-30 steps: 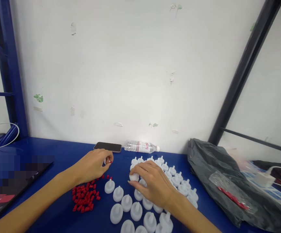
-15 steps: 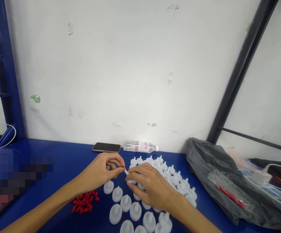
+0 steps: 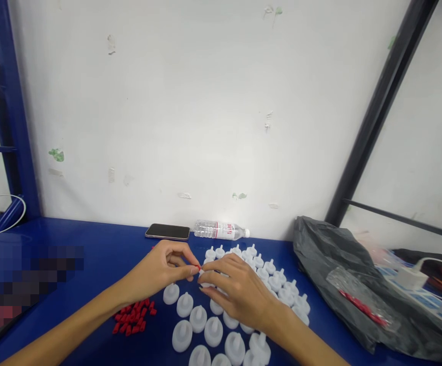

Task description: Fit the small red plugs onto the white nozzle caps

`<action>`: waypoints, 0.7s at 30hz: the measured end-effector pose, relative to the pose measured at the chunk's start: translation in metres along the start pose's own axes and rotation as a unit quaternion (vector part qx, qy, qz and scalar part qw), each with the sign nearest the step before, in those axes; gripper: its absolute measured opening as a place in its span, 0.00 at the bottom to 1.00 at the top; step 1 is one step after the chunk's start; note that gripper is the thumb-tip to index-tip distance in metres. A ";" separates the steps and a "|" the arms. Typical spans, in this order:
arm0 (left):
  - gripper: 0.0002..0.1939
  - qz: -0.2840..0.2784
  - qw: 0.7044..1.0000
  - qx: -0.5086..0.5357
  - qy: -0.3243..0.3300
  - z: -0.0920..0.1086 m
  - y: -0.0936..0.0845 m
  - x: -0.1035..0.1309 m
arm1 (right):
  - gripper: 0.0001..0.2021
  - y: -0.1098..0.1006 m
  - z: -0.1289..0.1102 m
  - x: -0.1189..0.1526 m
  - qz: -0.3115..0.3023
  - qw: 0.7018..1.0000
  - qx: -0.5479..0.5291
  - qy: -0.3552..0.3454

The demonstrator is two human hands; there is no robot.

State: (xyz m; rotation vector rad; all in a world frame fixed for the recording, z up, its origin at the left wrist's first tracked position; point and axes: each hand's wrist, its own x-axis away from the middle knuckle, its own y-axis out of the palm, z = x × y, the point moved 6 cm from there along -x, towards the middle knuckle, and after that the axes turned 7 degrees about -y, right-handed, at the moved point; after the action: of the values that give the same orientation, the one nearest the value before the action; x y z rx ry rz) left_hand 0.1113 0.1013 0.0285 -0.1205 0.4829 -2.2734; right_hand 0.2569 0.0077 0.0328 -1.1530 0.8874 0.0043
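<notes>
My left hand pinches a small red cap between thumb and forefinger. Right against it, my right hand is closed round a white plastic nozzle lid, of which little shows between the fingers. The red cap is at the tip of that lid's spout; how far it sits on the spout is hidden. Many similar white nozzle lids stand spout up around and under my right hand. A pile of red caps lies below my left wrist.
Along the wall lie a phone and a clear plastic bottle on its side. At right, a dark plastic bag carries a clear packet with red pieces, beside a power strip.
My left hand has shifted slightly right, bringing the red cap against the spout of the lid in my right hand. My right hand has barely moved.
</notes>
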 end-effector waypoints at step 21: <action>0.34 -0.144 0.959 0.243 -0.028 0.004 0.028 0.009 | 0.07 -0.018 -0.015 -0.004 0.110 0.992 0.032 -0.060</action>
State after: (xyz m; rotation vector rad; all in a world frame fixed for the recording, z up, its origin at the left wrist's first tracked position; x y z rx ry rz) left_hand 0.1256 0.0762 0.0210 -0.0041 -0.1445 -2.5959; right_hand 0.2526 -0.0101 0.0476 -0.9810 0.8968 0.2218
